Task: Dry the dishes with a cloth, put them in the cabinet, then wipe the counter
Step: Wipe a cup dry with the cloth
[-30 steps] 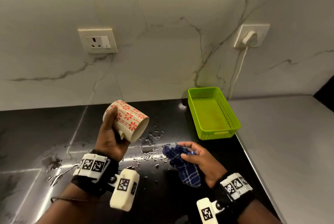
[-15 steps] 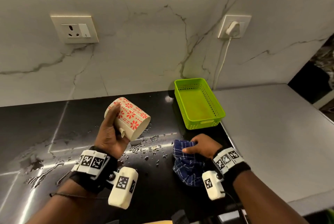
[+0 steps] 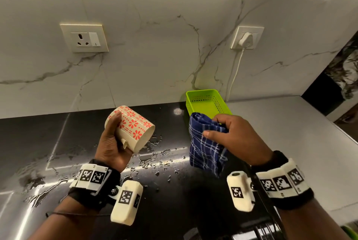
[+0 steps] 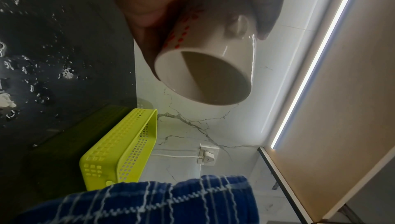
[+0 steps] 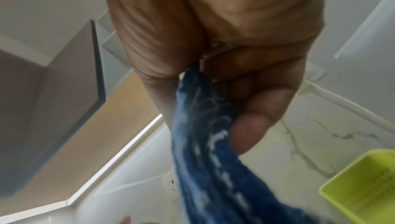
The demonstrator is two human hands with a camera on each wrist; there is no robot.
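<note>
Below, black counter (image 3: 58,142) wet; marble wall (image 3: 155,45) behind.

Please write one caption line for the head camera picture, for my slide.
Left hand holds a flower-patterned mug, right hand lifts a blue checked cloth above the wet counter.

Wet black counter (image 3: 58,142), green basket (image 3: 208,104)

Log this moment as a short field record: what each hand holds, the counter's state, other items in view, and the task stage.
left hand: grips the floral mug, tilted, mouth facing right, off the counter
right hand: holds the blue checked cloth bunched, lifted, hanging down
cloth and mug: apart, not touching
counter: black, water droplets and puddles near the middle
basket: green, empty, by the wall
wall: one free socket, one plug with white cable
stage: mug not yet wiped
</note>
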